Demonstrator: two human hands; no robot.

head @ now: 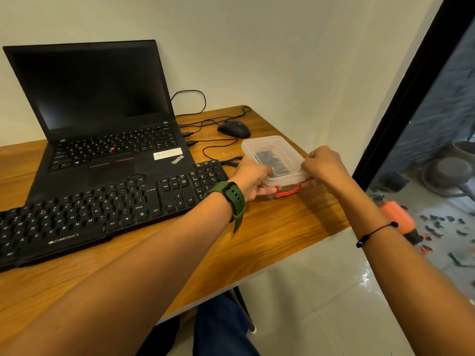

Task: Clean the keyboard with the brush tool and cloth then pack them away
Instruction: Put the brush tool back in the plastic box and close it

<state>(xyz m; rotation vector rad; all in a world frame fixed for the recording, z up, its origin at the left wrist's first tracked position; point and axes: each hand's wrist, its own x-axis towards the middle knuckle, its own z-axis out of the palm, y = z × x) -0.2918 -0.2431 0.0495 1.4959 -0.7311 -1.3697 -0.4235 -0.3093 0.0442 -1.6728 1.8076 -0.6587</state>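
A clear plastic box (267, 146) with a lid and a red clip handle (288, 191) sits near the table's right edge. Something dark shows through the lid; I cannot tell what it is. My left hand (253, 182) grips the box's near left corner. My right hand (325, 167) holds its near right corner, fingers curled at the lid's edge. The black Zebronics keyboard (102, 214) lies to the left of the box, in front of the laptop. No brush or cloth lies in the open.
An open black ThinkPad laptop (97, 111) stands at the back left. A black mouse (234, 129) and cables (213, 145) lie behind the box. The wooden table (270, 232) ends just right of the box. Beyond is tiled floor and a dark glass door (411, 98).
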